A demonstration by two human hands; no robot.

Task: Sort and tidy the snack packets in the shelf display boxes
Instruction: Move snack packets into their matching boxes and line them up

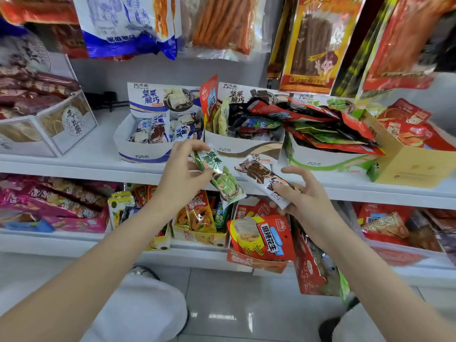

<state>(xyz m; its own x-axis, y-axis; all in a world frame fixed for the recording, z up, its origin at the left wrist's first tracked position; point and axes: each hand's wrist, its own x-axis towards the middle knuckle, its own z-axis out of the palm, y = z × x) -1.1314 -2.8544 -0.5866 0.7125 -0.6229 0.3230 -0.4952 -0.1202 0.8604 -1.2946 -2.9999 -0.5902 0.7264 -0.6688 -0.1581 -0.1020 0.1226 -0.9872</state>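
Three display boxes stand in a row on the upper shelf (pixel 74 164). Middle box (pixel 243 146): left box (pixel 142 146) adjoins its left side, right box (pixel 328 156) its right.

Two hands hold two packets, one green (pixel 223 180) and one brown (pixel 264 177); three matching display boxes stand behind.

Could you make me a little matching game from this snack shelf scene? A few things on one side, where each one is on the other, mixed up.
Things:
1. green packet
2. brown packet
3. blue-trimmed box
4. red peanut bag

Places:
A. on the lower shelf, below the hands
B. held in the left hand
C. on the middle shelf, left of the other display boxes
D. held in the right hand

Pairs: 1-B, 2-D, 3-C, 4-A
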